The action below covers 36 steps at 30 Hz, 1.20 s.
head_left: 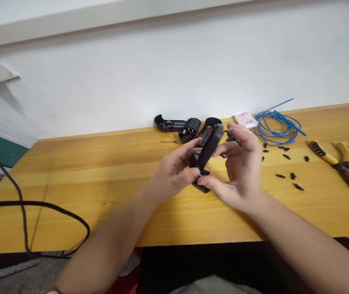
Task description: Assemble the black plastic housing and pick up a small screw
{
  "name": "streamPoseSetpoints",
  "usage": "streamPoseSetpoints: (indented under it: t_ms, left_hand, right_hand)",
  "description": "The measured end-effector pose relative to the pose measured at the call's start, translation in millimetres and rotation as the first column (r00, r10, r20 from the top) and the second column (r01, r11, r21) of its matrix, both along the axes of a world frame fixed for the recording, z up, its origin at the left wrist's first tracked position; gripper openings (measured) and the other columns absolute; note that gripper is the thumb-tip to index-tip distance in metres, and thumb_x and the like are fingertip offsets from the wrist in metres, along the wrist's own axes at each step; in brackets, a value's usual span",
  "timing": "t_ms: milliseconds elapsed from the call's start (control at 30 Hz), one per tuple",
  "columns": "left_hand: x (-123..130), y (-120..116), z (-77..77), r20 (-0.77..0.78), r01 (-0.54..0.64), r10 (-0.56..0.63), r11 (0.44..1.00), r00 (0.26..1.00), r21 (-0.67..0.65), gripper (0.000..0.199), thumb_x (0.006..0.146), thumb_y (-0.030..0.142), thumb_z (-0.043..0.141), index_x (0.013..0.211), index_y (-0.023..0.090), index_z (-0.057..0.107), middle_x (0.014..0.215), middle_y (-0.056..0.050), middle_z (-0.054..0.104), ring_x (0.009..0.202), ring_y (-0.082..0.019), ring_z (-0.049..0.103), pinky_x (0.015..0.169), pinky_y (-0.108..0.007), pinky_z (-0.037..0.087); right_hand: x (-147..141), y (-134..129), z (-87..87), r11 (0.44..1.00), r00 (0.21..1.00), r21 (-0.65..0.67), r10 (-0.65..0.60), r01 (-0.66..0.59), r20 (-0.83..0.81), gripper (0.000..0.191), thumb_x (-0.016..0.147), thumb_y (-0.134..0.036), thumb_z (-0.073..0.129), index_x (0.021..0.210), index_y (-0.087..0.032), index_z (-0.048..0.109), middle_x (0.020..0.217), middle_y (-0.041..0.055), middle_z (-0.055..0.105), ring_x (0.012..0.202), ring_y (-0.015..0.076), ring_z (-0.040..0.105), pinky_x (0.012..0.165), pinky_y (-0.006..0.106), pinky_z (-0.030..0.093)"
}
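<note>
A black plastic casing (210, 146) is held up over the front middle of the table, with one part raised at a tilt and another part below it. My left hand (176, 171) grips it from the left, thumb and fingers closed on its lower edge. From the right, my right hand (244, 169) has its thumb at the bottom and fingertips near the raised part. A bit of red wire shows between the parts; the rest of the inside is hidden. Just behind are black casing halves (189, 127) with thin red wires.
Small black pieces (286, 157) lie scattered right of my hands. Behind them are a blue cable coil (277, 126) and a small pink-white box (246, 119). Yellow-and-black pliers (343, 165) rest at the right. A black cable (54, 205) loops over the table's left side. A white wall stands behind.
</note>
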<state>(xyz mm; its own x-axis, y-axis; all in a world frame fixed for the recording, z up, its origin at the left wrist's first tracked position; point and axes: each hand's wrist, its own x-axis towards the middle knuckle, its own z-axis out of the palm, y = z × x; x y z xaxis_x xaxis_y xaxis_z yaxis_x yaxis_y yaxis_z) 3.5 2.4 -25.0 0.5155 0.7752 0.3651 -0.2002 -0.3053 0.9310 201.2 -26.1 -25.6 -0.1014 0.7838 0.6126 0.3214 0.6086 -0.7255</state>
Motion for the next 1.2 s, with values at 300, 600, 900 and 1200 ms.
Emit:
streamPoseSetpoints:
  t_ms: [300,600,900,1200]
  left_hand:
    - [15.0,2.8,-16.3,0.182,-0.198,0.201,0.980,0.963,-0.034,0.052,0.096,0.046,0.068,0.142,0.025,0.061,0.128,-0.009,0.075,0.114,-0.025,0.074,0.099,-0.041,0.062]
    - [20.7,0.8,-17.4,0.048,-0.280,0.277,0.954,0.960,0.103,0.054,0.103,0.058,0.055,0.147,0.029,0.044,0.145,-0.008,0.065,0.134,-0.026,0.065,0.109,-0.039,0.059]
    - [9.7,7.8,-10.8,0.049,-0.201,0.195,0.965,0.980,0.167,0.055,0.096,0.052,0.069,0.140,0.027,0.048,0.146,-0.010,0.065,0.137,-0.026,0.063,0.115,-0.044,0.054]
    - [-14.5,6.2,11.1,-0.006,-0.045,0.046,0.987,0.999,0.154,0.102,0.082,0.044,0.086,0.161,0.034,0.022,0.131,-0.012,0.072,0.118,-0.029,0.074,0.106,-0.051,0.060]
  right_hand:
    - [-17.5,-6.2,16.3,0.818,0.904,-0.438,0.215,-0.374,-0.369,0.061,0.085,-0.053,0.082,0.130,-0.022,0.055,0.134,0.0129,0.066,0.121,0.0254,0.067,0.107,0.044,0.057]
    - [-16.9,-1.9,18.5,0.885,0.905,-0.401,0.051,-0.237,-0.423,0.063,0.074,-0.043,0.093,0.127,-0.021,0.067,0.130,0.0111,0.075,0.118,0.0263,0.074,0.105,0.045,0.061]
    - [-0.7,0.8,26.5,0.946,0.967,-0.285,0.081,-0.151,-0.243,0.046,0.078,-0.037,0.091,0.119,-0.023,0.076,0.128,0.0086,0.077,0.118,0.0269,0.073,0.112,0.050,0.055]
    - [10.4,-0.7,32.4,0.978,0.989,0.161,0.123,-0.136,0.087,0.048,0.078,-0.028,0.089,0.122,-0.025,0.070,0.115,0.0108,0.073,0.107,0.0247,0.071,0.095,0.043,0.061]
